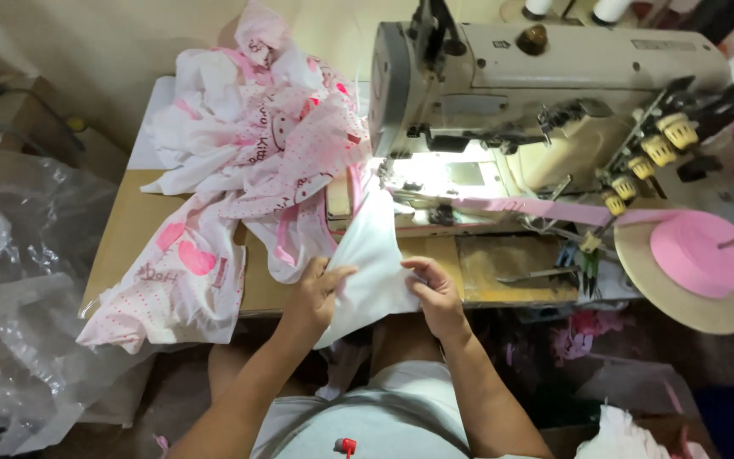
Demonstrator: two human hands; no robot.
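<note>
Both the left hand (314, 293) and right hand (437, 293) pinch a white cloth piece (373, 255), seemingly feeding it under the sewing machine (545, 93); guiding it straight comes next.

Plain white fabric piece (369, 263) near centre; white garments with pink dots and hearts (239, 178) left; pink tape roll (705, 253) right; cream sewing machine (545, 93) far.
</note>
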